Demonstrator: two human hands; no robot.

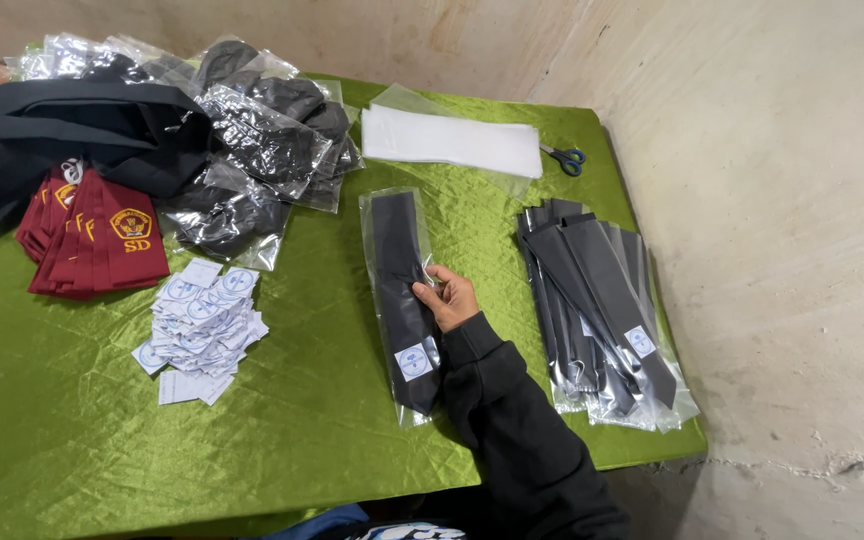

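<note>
My right hand [449, 297], in a black sleeve, reaches in from the bottom edge. Its fingers pinch the right edge of a black tie in a clear plastic sleeve [399, 290]. The bagged tie lies lengthwise on the green cloth [302, 400], with a small white round-marked label near its lower end. My left hand is out of sight.
A fanned pile of bagged black ties [602, 310] lies to the right. Empty clear sleeves [452, 140] and blue-handled scissors [564, 157] sit at the back. Several white labels [202, 325], maroon ties [92, 240], bagged dark items [252, 150] and black cloth [62, 130] fill the left.
</note>
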